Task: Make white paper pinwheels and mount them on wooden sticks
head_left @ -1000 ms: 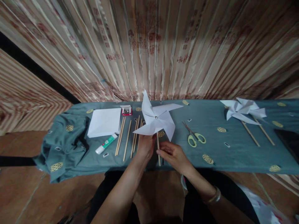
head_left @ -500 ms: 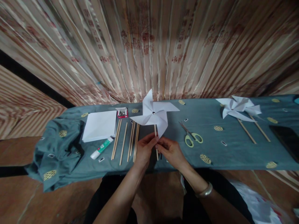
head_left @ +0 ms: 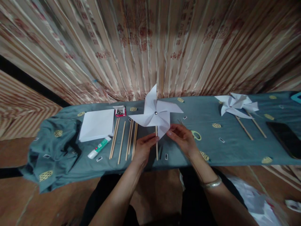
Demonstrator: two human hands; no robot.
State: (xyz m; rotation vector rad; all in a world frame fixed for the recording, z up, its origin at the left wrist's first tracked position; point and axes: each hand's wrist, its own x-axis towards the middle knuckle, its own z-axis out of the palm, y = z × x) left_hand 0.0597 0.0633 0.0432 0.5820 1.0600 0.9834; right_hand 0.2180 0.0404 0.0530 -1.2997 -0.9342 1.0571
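Observation:
A white paper pinwheel point(head_left: 150, 117) with a silver pin at its centre stands face-on to me, its wooden stick point(head_left: 156, 152) pointing down towards me. My left hand point(head_left: 144, 149) is closed on that stick, thumb and fingers pinching it just below the paper. Beside the lower right blade is my right hand point(head_left: 182, 138), its thumb and curled fingers a little apart at the blade's edge. Whether they touch the paper is hard to tell. Scissors with pale green handles point(head_left: 196, 135) lie partly hidden behind the right hand.
To the left lie several loose wooden sticks point(head_left: 121, 142), a glue stick point(head_left: 100, 147), a stack of white paper point(head_left: 97, 125) and a small red box of metal pins point(head_left: 120, 111). Two finished pinwheels point(head_left: 237, 106) and a black phone point(head_left: 284, 138) rest on the cloth-covered table point(head_left: 225, 153) at right.
My right hand has moved from the stick up and right to the blade's edge, now covering much of the scissors. The pinwheel's head has turned slightly. My left hand keeps its pinch on the stick.

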